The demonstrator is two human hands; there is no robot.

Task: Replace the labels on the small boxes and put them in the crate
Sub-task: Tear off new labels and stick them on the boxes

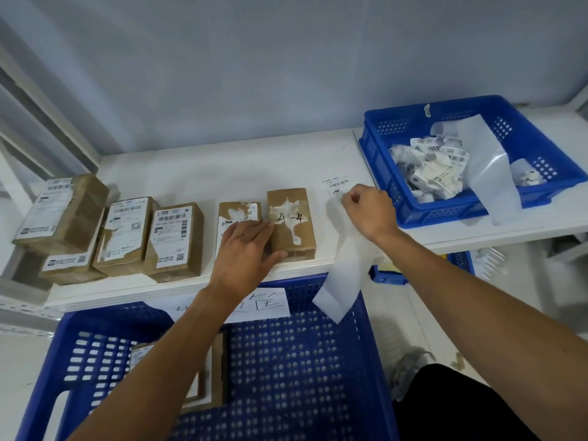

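Several small brown boxes stand in a row on the white shelf (197, 173). My left hand (246, 249) rests flat with straight fingers on a box with a half-torn label (237, 213). Beside it stands a box marked 4-4 (294, 232) with torn label remains. My right hand (369, 210) pinches a fresh label (338, 185) at the top of a white backing strip (343, 278) that hangs over the shelf edge. Below the shelf is a large blue crate (286, 361); a labelled box (203, 377) lies in it, partly hidden by my left arm.
A smaller blue basket (397, 192) on the shelf at right holds crumpled old labels (429, 167) and a loose backing strip (490, 167). Labelled boxes (124, 233) stand at left, two stacked. A handwritten paper sign (264, 305) is stuck on the big crate's far rim.
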